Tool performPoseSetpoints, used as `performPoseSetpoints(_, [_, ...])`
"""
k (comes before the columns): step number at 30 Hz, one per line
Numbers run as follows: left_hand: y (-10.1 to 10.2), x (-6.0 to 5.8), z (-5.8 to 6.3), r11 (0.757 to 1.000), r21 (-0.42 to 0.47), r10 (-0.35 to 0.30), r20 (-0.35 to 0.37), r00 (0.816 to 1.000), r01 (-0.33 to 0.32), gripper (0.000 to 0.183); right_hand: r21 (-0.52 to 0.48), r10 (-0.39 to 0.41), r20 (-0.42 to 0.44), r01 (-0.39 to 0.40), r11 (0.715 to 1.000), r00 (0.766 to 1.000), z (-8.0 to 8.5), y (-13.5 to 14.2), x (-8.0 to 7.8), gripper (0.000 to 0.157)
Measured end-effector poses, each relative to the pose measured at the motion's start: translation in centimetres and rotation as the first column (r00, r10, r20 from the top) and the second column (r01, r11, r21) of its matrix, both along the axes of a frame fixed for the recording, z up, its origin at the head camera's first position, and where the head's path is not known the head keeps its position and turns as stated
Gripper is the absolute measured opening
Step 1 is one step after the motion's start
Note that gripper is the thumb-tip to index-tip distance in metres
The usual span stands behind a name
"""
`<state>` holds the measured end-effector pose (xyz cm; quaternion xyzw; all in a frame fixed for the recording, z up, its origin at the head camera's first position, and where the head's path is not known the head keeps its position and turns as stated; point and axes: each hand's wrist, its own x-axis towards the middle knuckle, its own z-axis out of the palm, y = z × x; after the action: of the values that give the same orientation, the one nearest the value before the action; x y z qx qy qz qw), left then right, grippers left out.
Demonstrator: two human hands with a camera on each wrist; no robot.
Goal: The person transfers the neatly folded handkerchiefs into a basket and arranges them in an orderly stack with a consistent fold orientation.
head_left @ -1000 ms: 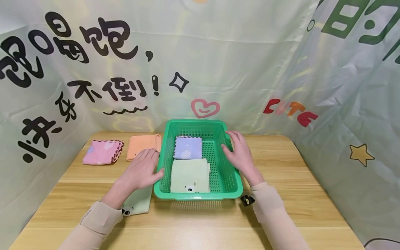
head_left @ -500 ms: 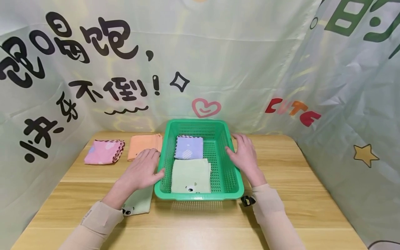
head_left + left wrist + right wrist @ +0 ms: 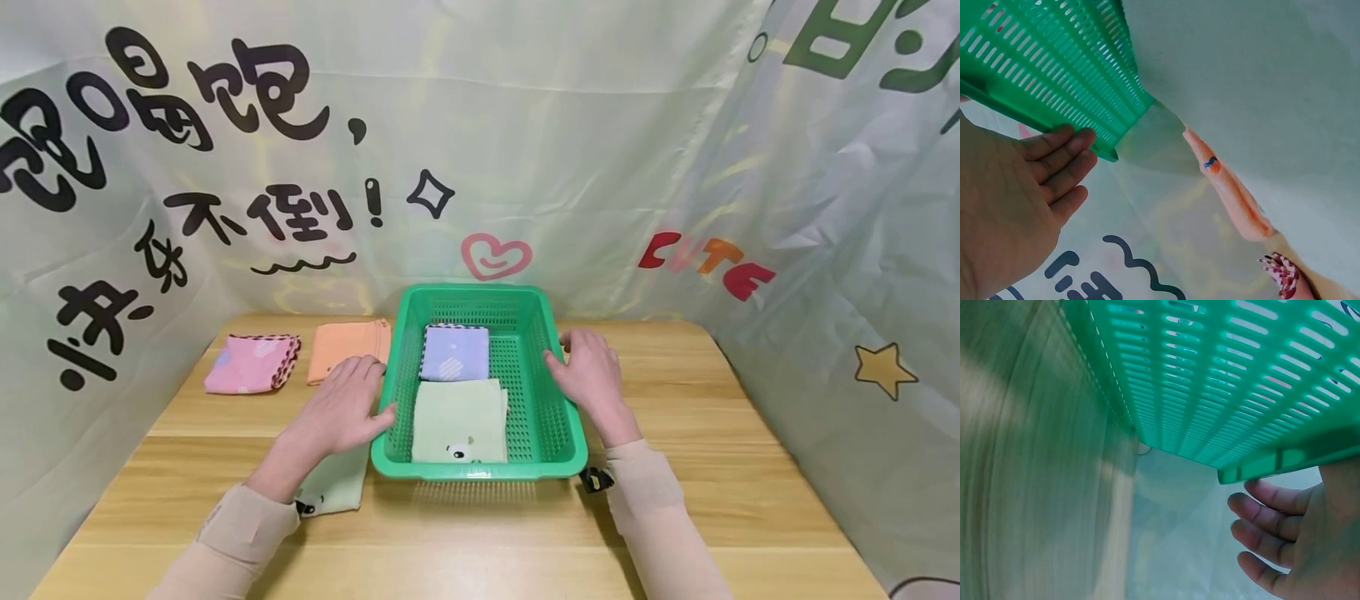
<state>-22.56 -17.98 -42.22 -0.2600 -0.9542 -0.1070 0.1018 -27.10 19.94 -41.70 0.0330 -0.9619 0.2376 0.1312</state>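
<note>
A green plastic basket (image 3: 480, 472) stands at mid-table. Inside it, a folded purple cloth (image 3: 456, 354) lies behind a folded pale green cloth (image 3: 461, 417) with a panda face. My left hand (image 3: 341, 408) is along the basket's left side, palm towards it, its thumb at the rim and its fingers nearly straight in the left wrist view. On the other side, my right hand (image 3: 592, 375) has its thumb over the right rim; its loosely bent fingers (image 3: 1266, 515) hang outside the wall. Partly hidden under my left wrist is another pale green cloth (image 3: 336, 485).
A folded pink cloth (image 3: 251, 364) and an orange cloth (image 3: 348, 346) lie at the back left of the wooden table (image 3: 450, 550). Printed fabric (image 3: 585, 167) hangs behind the table and along its sides.
My right hand has slid a little towards me along the right rim, and its fingers are more bent. The left hand and the cloths have stayed put.
</note>
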Motion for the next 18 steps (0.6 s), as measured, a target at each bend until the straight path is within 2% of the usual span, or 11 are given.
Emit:
performPoseSetpoints(7, [-0.4, 0.3, -0.3, 0.997, 0.067, 0.041, 0.048, 0.998, -0.044, 0.065, 0.022, 0.004, 0.023, -0.005, 1.0, 1.0, -0.2, -0.2, -0.1, 0.037])
performPoseSetpoints(12, [-0.8, 0.8, 0.1, 0.99, 0.127, 0.05, 0.05, 0.997, -0.056, 0.069, 0.028, 0.007, 0.013, -0.007, 1.0, 1.0, -0.4, 0.0, -0.2, 0.035])
performPoseSetpoints(15, [-1.5, 1.3, 0.4, 0.976, 0.206, 0.062, 0.04, 0.997, -0.069, 0.06, 0.027, 0.006, 0.016, -0.006, 1.0, 1.0, -0.4, 0.0, -0.2, 0.034])
performPoseSetpoints(18, [-2.3, 1.8, 0.5, 0.949, 0.306, 0.075, 0.01, 0.997, -0.075, 0.045, 0.024, 0.007, 0.018, -0.007, 1.0, 1.0, -0.4, -0.1, -0.1, 0.035])
